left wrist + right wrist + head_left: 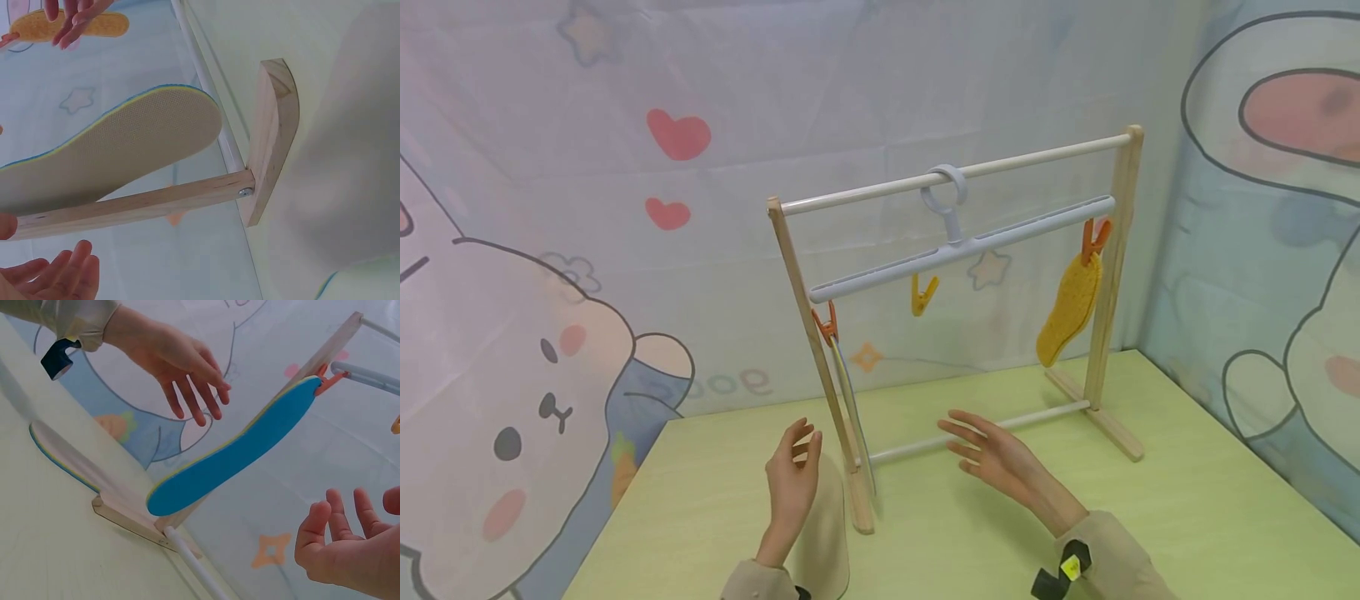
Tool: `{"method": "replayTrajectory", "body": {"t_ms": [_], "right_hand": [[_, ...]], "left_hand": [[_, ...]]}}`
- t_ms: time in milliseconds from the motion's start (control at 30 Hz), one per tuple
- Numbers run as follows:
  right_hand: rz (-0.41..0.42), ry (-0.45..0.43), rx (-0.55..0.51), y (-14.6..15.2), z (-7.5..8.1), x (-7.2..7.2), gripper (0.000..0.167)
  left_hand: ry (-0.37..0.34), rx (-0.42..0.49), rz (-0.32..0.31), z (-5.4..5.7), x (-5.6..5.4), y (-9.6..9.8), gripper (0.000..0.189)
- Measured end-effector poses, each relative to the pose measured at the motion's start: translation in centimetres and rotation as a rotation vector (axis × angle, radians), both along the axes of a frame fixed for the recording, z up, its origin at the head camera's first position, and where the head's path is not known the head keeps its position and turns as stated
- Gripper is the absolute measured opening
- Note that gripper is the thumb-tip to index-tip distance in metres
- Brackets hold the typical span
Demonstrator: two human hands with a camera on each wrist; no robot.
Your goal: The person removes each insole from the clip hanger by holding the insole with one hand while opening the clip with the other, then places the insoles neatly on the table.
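The left hand (pixel 792 483) was held upright from its wrist, its fingers bent loosely forward, the thumb apart from them, the grasp empty. It stood just left of the small rack of pale wooden uprights and white rods (pixel 1037 161), over the edge of a beige, sole-shaped insole (pixel 823 542) lying on the pale yellow-green table (pixel 1195 500). The right hand (pixel 996 454) reached inward from the lower right, forearm slanting, fingers spread and gently curved toward the left hand; it too held nothing. It hung in front of the rack's lower rod, well apart from the other hand.

Between the hands and nearer the left one, a second insole, beige mesh on one face and blue on the other (pixel 237 456), dangled from an orange plastic clip (pixel 827 325) beside the left upright. That clip hung at the left end of a pale grey-blue plastic hanger (pixel 880 271), hooked over the top rod. At the hanger's right end, another orange clip (pixel 1094 242) gripped a fuzzy yellow insole (pixel 1070 308).
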State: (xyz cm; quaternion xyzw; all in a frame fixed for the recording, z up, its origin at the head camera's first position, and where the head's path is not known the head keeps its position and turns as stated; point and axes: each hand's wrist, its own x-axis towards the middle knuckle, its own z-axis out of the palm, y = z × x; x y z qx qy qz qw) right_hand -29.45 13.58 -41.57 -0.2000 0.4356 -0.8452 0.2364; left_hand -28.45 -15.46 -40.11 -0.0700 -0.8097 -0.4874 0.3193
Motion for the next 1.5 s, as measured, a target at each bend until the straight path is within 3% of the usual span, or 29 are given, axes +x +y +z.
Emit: {"method": "replayTrajectory", "body": {"t_ms": [333,500,667,900,1200,1500], "right_hand": [[-0.001,0.075,0.066,-0.4,0.0,-0.2,0.04],[-0.003,0.101,0.093,-0.7,0.2,-0.3,0.04],[-0.007,0.136,0.105,-1.0,0.6,-0.3,0.039],[-0.019,0.154,0.12,-1.4,1.0,-0.5,0.038],[-0.04,0.192,0.153,-2.0,1.7,-0.6,0.038],[-0.034,0.231,0.15,-2.4,2.5,-1.0,0.035]], "left_hand": [[0.112,0.001,-0.07,0.3,0.0,1.0,0.033],[0.133,-0.002,-0.118,0.3,0.2,1.6,0.035],[0.122,-0.015,-0.127,0.4,0.4,2.2,0.04],[0.164,-0.049,-0.125,0.4,0.0,2.8,0.04],[0.151,-0.069,-0.107,0.5,-0.1,3.4,0.043],[0.063,-0.068,-0.047,0.1,-0.4,3.9,0.046]]}}
